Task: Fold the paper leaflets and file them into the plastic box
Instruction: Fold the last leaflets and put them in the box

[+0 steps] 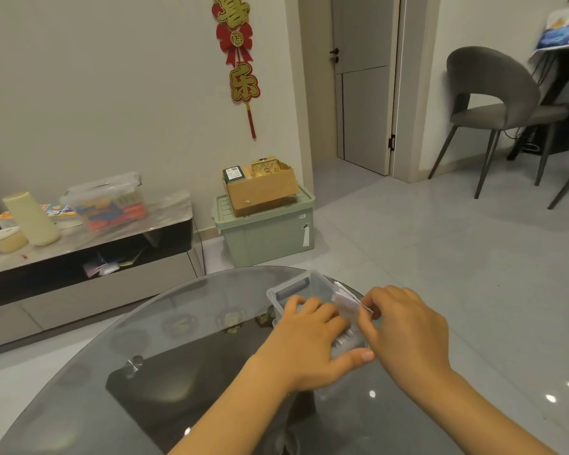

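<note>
On the round glass table point(119, 349) stands the clear plastic box point(288, 285). The right hand point(404, 333) pinches a folded leaflet point(345, 302) upright just above the box's right part, while the left hand point(304, 339) grips the box, thumb on its near wall.

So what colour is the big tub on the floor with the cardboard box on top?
Pale green tub, seen in the head view.
</note>
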